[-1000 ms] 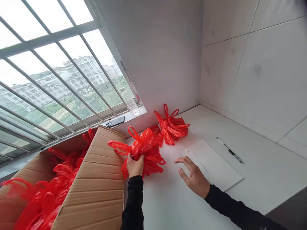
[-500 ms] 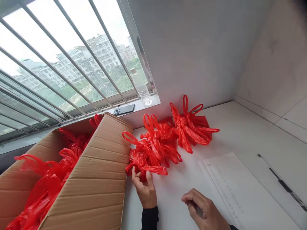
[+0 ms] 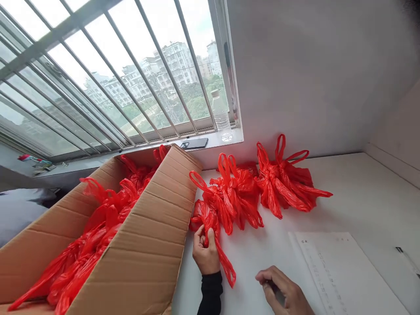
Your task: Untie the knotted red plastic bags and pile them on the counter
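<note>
My left hand [image 3: 206, 253] pinches the knotted top of a red plastic bag [image 3: 206, 215], which rests on the white table against the cardboard box. One loop handle of that bag trails down to the right past my wrist. Close behind it stand more tied red bags [image 3: 234, 197], and another bunch of red bags [image 3: 284, 183] is by the wall. My right hand [image 3: 280, 288] hovers low over the table, fingers curled with thumb near the fingertips; whether anything is inside is hidden.
The open cardboard box [image 3: 154, 232] on the left is full of red bags [image 3: 95, 240]. A written sheet of paper [image 3: 331, 271] and a pen [image 3: 407, 259] lie at right. On the windowsill are a phone [image 3: 195, 143] and a clear bottle [image 3: 221, 118].
My left hand has closed on the red bag's knot, and the bag's loop handle now hangs downward. The view has turned left; my right hand stays curled.
</note>
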Demonstrator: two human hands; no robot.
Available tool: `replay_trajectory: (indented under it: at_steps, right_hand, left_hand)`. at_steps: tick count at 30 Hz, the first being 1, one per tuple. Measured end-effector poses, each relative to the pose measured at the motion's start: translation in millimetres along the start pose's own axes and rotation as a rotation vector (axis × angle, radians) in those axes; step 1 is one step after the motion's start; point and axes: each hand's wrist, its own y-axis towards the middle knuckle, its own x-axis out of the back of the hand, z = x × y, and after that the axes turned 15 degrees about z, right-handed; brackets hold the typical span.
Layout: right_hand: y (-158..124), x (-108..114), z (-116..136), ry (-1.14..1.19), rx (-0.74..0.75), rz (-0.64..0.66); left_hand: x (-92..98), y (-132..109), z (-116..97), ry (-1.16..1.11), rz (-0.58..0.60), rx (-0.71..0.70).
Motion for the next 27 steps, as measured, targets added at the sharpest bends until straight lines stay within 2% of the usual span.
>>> replay_trajectory:
  at_steps: [6, 10, 13, 17, 19, 21, 23, 27]
  right_hand:
    - [-0.5, 12.7, 10.3, -0.057, 0.076, 0.097]
    - [-3.9, 16.0, 13.0, -0.075, 0.089, 0.130]
    - [-6.1, 16.5, 13.2, -0.028, 0.048, 0.144]
    - [-3.1, 16.5, 13.1, 0.137, -0.044, 0.126]
    - [1.2, 15.1, 12.9, 0.163, -0.041, 0.090]
    - [5.9, 12.1, 12.8, 0.134, -0.034, 0.062]
    - [9.8, 8.1, 13.2, 0.089, -0.059, 0.048]
    - [13.8, 0.0, 15.2, 0.069, -0.051, 0.018]
  left_hand:
    - [6.2, -15.4, -1.3, -0.145, 0.005, 0.013]
    - [9.4, -38.1, -4.5, -0.191, 0.041, -0.017]
    - [10.1, -67.3, -12.6, -0.185, 0.158, -0.071]
    - [11.1, -109.5, -25.3, -0.127, 0.393, -0.169]
    - [12.7, -122.6, -27.9, -0.092, 0.528, -0.231]
    - [15.1, -127.3, -26.9, -0.051, 0.604, -0.304]
    - [17.8, -124.9, -23.2, -0.019, 0.551, -0.353]
    - [21.6, -112.5, -11.5, -0.005, 0.242, -0.314]
